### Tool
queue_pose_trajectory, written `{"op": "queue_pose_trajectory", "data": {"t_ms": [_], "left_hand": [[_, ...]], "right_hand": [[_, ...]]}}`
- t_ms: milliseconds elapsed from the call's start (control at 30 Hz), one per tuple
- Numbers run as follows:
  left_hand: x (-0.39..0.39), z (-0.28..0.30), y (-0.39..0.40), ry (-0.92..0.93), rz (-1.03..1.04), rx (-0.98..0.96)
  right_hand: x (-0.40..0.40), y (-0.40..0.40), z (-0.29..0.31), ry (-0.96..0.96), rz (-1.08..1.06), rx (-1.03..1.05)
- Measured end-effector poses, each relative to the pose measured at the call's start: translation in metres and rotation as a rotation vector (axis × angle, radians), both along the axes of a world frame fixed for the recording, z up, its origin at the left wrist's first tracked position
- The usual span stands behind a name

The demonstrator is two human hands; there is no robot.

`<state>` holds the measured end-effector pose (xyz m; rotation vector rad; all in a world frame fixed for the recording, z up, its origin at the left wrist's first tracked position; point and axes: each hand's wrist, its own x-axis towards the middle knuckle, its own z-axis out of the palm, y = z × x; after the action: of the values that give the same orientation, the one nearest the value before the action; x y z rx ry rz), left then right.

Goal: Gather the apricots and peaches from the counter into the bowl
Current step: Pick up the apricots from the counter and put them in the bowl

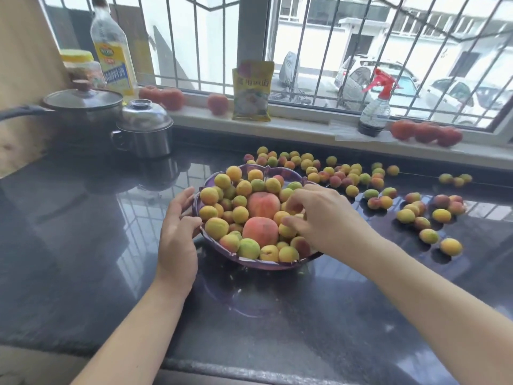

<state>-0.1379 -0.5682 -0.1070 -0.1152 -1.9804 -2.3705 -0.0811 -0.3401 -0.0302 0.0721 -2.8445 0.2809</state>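
**Both hands at the fruit bowl**

Your left hand (pixel 177 232) rests against the near-left rim of the purple bowl (pixel 249 262), fingers relaxed and slightly spread, the thumb touching the rim beside the fruit. Your right hand (pixel 319 215) reaches over the right side of the bowl with its fingers curled down among the apricots in the bowl (pixel 216 227); whether they pinch one or merely touch the pile, you cannot tell from this view.

The bowl sits in the middle of the dark polished counter (pixel 83 245), heaped with apricots, and two peaches (pixel 260 230) lie in its middle, one just beyond the other.

Many loose apricots (pixel 333 173) are scattered on the counter beyond and right of the bowl, with a further cluster (pixel 427 215) well to the right.

At far left stand a lidded pan (pixel 83 107) and a steel pot (pixel 144 129). On the windowsill you have an oil bottle (pixel 113 51), a yellow packet (pixel 252 91), a red-topped spray bottle (pixel 374 107) and several tomatoes (pixel 427 133).
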Motion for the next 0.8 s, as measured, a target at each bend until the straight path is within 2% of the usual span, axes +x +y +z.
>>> {"op": "queue_pose_trajectory", "data": {"t_ms": [67, 133, 200, 300, 367, 433, 567, 700, 800], "left_hand": [[-0.005, 0.003, -0.003, -0.048, 0.031, 0.037], [-0.023, 0.012, -0.004, -0.139, 0.055, 0.078], [-0.051, 0.021, -0.005, -0.22, 0.02, 0.106], [-0.094, 0.028, -0.002, -0.363, -0.168, 0.177], [-0.11, 0.026, -0.003, -0.458, -0.3, 0.216], [-0.116, 0.024, -0.011, -0.483, -0.355, 0.191], [-0.125, 0.025, -0.049, -0.45, -0.352, 0.159], [-0.139, 0.03, -0.103, -0.4, -0.263, 0.257], [-0.148, 0.027, -0.133, -0.355, -0.214, 0.333]], "right_hand": [[0.001, 0.016, -0.003, 0.207, -0.047, -0.149], [-0.005, 0.036, -0.006, 0.349, -0.185, -0.322], [-0.016, 0.053, -0.013, 0.291, -0.356, -0.548], [-0.031, 0.051, -0.037, -0.006, -0.475, -1.025], [-0.037, 0.042, -0.043, -0.002, -0.496, -1.229], [-0.047, 0.035, -0.041, 0.046, -0.515, -1.239], [-0.093, -0.001, -0.033, 0.034, -0.467, -1.107], [-0.16, -0.062, -0.039, -0.045, -0.292, -1.068], [-0.203, -0.077, -0.038, -0.094, -0.221, -1.071]]}}
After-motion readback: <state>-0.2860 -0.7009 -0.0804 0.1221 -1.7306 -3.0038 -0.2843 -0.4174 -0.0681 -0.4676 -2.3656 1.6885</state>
